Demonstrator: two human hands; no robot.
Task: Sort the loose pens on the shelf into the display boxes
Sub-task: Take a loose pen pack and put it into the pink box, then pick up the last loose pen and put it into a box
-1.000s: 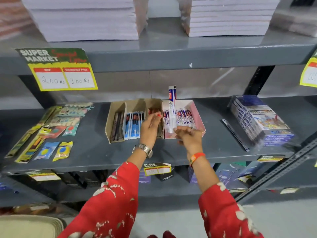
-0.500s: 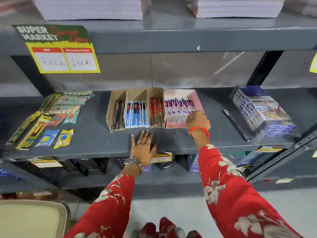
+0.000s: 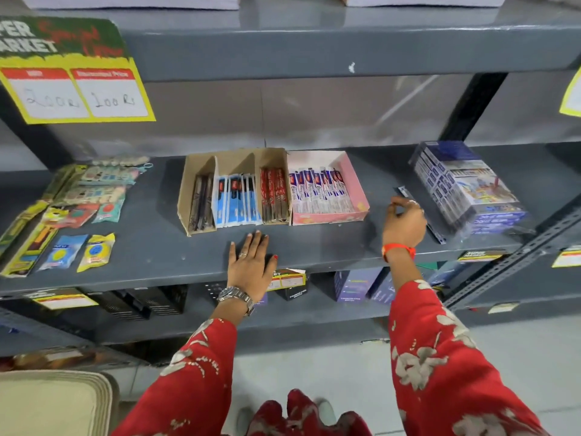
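Note:
A brown cardboard display box point(image 3: 188, 196) stands on the grey shelf point(image 3: 151, 243) with three compartments: dark pens point(image 3: 201, 201), blue pens point(image 3: 235, 198) and red pens point(image 3: 275, 193). Touching its right side is a pink box point(image 3: 353, 180) of white-and-blue pens point(image 3: 317, 191). One loose dark pen point(image 3: 437, 236) lies slanted on the shelf further right. My right hand point(image 3: 404, 223) hovers over its middle with curled fingers; contact is hidden. My left hand point(image 3: 251, 264) rests flat on the shelf in front of the cardboard box, fingers spread, holding nothing.
A wrapped stack of blue packs point(image 3: 465, 187) sits at the right, close to the loose pen. Carded stationery packets point(image 3: 78, 215) cover the shelf's left end. A yellow price sign point(image 3: 75, 89) hangs from the shelf above. Boxes fill the lower shelf.
My right hand has left the pink box and moved right to the loose dark pen. My left hand stays flat on the shelf front. The camera has come closer.

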